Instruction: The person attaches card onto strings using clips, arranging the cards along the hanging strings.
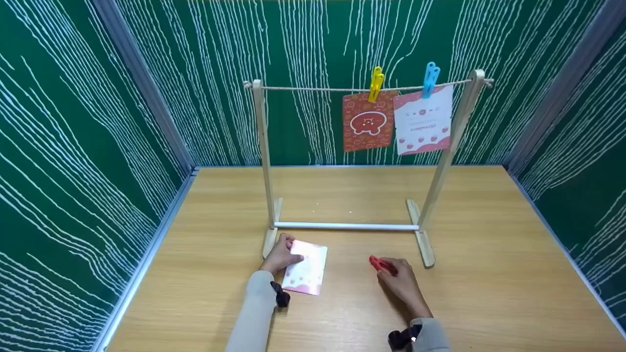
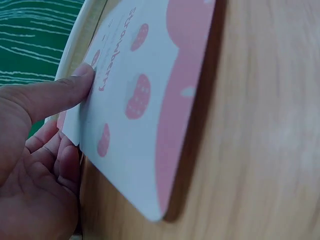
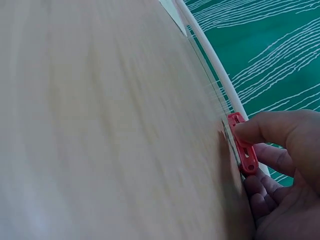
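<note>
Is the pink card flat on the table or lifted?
Partly lifted: the left hand raises the card edge; a shadow shows underneath.

Head view: evenly lit, bright and diffuse, light from above; no hard glare. Soft, short shadows lie under the pale wooden rack point(image 1: 266, 161) and beside the sleeves on the light wooden tabletop point(image 1: 489, 274). Wide-angle distortion bends the green wall panels with white wavy lines point(image 1: 73, 161) outward at the edges. Detail moderately sharp; print on the hanging cards too small to read.

Left wrist view: close range, the white card with pink strawberry print point(image 2: 145, 100) soft in focus; a dark shadow runs under its lifted edge.

Right wrist view: tabletop strongly blurred and washed out to the left; the red plastic clothes peg point(image 3: 242, 145) fairly sharp.
</note>
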